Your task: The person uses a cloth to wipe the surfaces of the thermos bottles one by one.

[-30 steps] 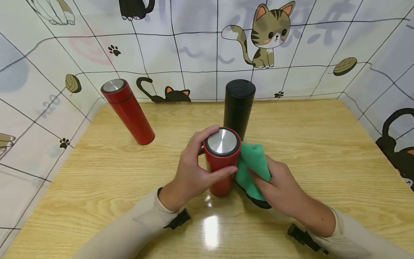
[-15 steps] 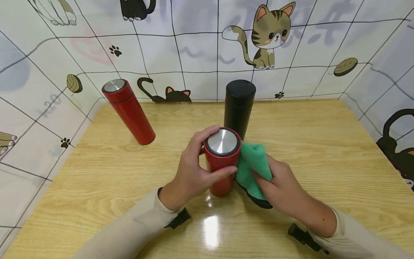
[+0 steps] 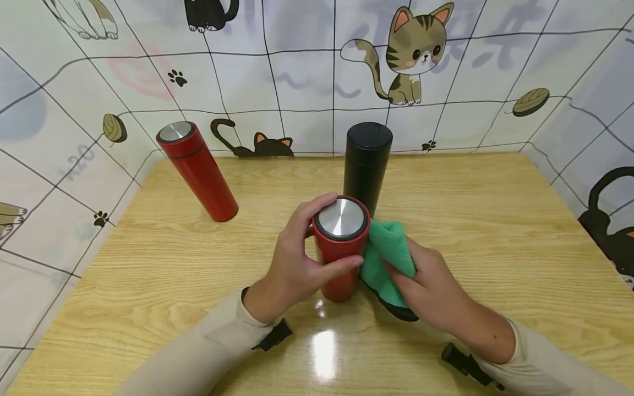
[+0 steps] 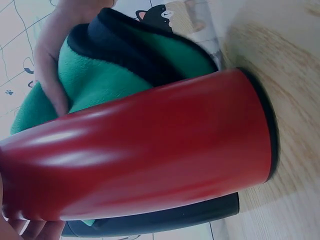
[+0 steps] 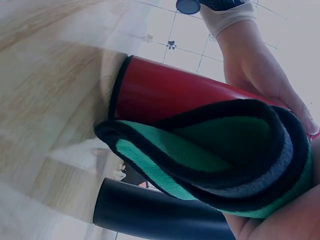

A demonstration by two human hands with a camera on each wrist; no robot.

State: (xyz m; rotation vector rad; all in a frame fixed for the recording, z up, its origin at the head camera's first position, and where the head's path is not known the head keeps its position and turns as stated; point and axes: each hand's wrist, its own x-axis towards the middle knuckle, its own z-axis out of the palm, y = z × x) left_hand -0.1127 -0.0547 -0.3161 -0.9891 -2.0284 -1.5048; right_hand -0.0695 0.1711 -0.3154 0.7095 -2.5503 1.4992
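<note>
- a white wall [image 3: 307, 82] printed with black grid lines, cartoon cats and paw marks rises behind a light wood tabletop [image 3: 495, 220], which catches a bright reflection near the person.
- the near red bottle [image 3: 339, 247] is upright between the two hands, its black-rimmed base down at the tabletop, its silver disc lid facing up.
- the left hand [image 3: 298, 265] grasps that bottle near the top, thumb across the near side and fingers around the far side.
- the right hand [image 3: 436, 283] grips a green cloth [image 3: 376, 275], folded over and edged in black, against the bottle's right side.
- a black bottle [image 3: 367, 170] stands upright just behind; from the head view i cannot tell whether it touches the cloth.
- well apart to the left, a far red bottle [image 3: 200, 176] with a silver-topped lid stands on the tabletop.
- beige sleeves [image 3: 208, 335] cover both forearms; a black device [image 3: 274, 335] sits at each wrist.
</note>
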